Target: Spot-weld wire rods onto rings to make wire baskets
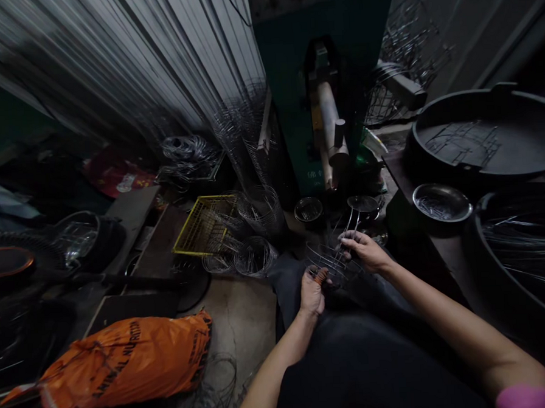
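My left hand (312,288) is closed around the near edge of a bent-wire frame (329,259), held just above my dark-covered lap. An orange-brown wrap shows on one of its fingers. My right hand (364,248) pinches wire at the frame's far right side, where thin pieces stick up past the fingertips. Whether those pieces belong to the frame or are loose, I cannot tell. Just beyond the hands stands a green machine (284,75) with a thick metal arm (329,113) pointing toward me. Small round dishes (308,209) sit at its foot.
Wire cylinders (256,255) and a yellow-rimmed basket (200,226) stand left of my knees. An orange sack (130,363) lies at lower left. On the right are a large round pan (492,131), a metal bowl (441,202) and a tub (526,251) of wire rods.
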Available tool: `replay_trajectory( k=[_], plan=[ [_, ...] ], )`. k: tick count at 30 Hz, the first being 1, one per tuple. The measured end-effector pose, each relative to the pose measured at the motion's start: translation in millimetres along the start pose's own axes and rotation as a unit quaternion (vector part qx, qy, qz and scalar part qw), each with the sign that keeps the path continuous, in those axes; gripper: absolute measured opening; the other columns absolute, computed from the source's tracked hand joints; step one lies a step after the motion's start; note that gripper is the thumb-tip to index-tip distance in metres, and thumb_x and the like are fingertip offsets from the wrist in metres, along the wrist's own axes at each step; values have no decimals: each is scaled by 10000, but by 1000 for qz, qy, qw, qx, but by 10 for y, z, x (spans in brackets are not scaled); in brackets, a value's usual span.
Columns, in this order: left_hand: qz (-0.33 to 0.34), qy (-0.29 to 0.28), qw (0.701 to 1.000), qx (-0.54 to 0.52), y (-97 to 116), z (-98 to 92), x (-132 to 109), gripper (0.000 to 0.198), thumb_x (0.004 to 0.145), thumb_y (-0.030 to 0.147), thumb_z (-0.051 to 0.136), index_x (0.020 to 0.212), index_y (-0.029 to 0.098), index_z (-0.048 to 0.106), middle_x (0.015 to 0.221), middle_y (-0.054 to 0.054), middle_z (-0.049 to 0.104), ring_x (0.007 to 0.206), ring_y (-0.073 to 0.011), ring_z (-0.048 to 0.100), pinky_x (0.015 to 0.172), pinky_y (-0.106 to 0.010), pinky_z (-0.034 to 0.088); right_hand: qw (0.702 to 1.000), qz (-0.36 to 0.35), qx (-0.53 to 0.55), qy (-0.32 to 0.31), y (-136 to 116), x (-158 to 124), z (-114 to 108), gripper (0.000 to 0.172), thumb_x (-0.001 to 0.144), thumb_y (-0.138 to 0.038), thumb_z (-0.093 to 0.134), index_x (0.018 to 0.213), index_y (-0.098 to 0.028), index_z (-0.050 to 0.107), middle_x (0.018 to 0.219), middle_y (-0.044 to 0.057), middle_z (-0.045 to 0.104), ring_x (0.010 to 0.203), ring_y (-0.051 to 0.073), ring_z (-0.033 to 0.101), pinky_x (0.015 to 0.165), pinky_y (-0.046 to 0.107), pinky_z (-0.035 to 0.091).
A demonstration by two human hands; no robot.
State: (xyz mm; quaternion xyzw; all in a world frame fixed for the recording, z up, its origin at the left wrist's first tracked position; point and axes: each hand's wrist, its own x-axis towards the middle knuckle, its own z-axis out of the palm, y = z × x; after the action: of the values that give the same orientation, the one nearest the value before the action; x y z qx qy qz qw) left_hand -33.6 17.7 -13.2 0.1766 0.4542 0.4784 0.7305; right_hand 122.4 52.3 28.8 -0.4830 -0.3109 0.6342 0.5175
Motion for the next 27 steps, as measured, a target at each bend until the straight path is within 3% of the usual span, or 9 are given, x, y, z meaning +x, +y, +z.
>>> replay_trajectory(
  k=[7, 18, 22, 27],
  plan=[
    [-13, -11, 1000, -25, 185, 268, 76, 501, 482, 292, 763, 766, 204, 359, 560, 97, 489, 445, -59, 491, 492, -216, 445, 999, -17, -27, 32, -231, 122, -46, 331, 542, -315, 720, 763, -156, 532, 583, -37, 573, 428, 51, 464, 426, 188, 379],
    [20, -48, 998, -19, 515, 717, 401, 500, 499, 269, 752, 778, 206, 342, 627, 58, 565, 480, -99, 558, 468, -221, 450, 999, -23, -24, 42, -679, 431, -136, 252, 596, -312, 673, 722, -172, 506, 609, -5, 608, 447, 78, 497, 404, 198, 424],
    [26, -66, 997, -11, 568, 775, 474, 476, 528, 270, 736, 783, 208, 339, 609, 55, 564, 499, -113, 567, 466, -221, 445, 998, -37, -29, 32, -777, 491, -142, 255, 602, -318, 673, 722, -168, 505, 598, -14, 603, 452, 69, 496, 419, 185, 421],
    [33, -63, 997, -3, 553, 714, 528, 457, 513, 264, 746, 764, 195, 370, 613, 59, 557, 499, -97, 557, 522, -233, 451, 996, -58, -65, 11, -792, 517, -148, 240, 628, -334, 657, 711, -167, 505, 597, -13, 602, 464, 76, 504, 430, 192, 420]
  ],
)
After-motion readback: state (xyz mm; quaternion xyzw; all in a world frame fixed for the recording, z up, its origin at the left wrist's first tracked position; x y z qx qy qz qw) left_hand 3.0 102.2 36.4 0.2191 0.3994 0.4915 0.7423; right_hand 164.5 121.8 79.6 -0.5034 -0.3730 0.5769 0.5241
